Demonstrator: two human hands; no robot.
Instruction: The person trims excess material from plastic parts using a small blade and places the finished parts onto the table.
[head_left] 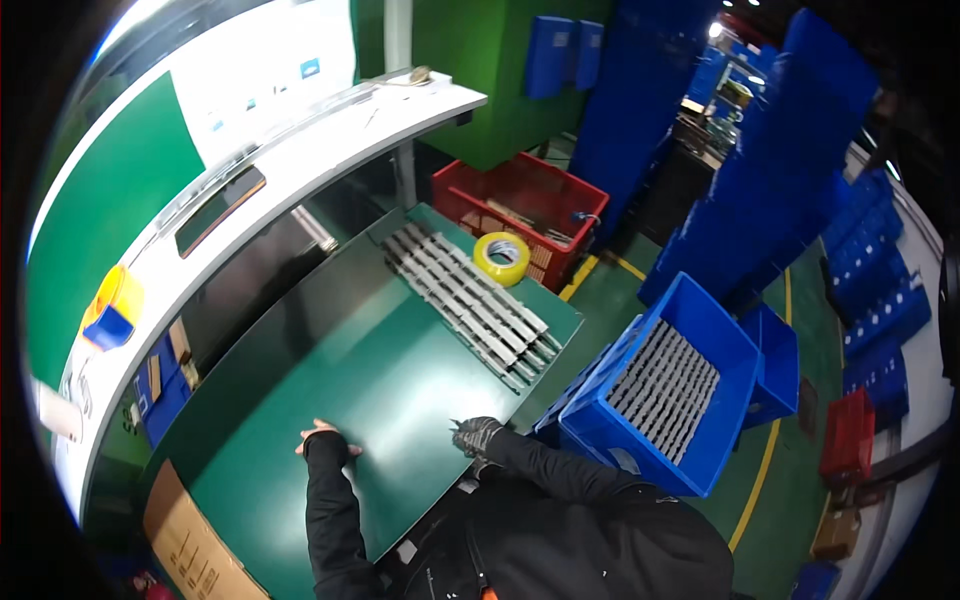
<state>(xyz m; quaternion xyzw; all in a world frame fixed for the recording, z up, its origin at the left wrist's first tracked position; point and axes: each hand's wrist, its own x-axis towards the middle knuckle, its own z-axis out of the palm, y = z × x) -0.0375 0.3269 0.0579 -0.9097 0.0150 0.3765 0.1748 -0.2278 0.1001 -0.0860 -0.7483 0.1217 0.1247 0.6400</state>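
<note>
My left hand (324, 436) is on the green tabletop (300, 500), its fingers and thumb spread and nothing in them. To its right, my right hand (476, 438) wears a grey patterned glove and hovers over or rests on the table near its front edge. Its fingers point left and look apart, with the thumb lower down; I make out nothing held in it. Beyond the right hand, several long grey toothed strips (465, 300) lie side by side at the table's far right. A roll of yellow tape (501, 258) sits just behind them.
A blue crate (730, 400) at the right holds more rows of grey strips. Behind the table stands a red crate (460, 185). A white shelf (330, 140) runs along the far left, carrying a dark flat panel (220, 210). Cardboard (190, 540) stands at the near left.
</note>
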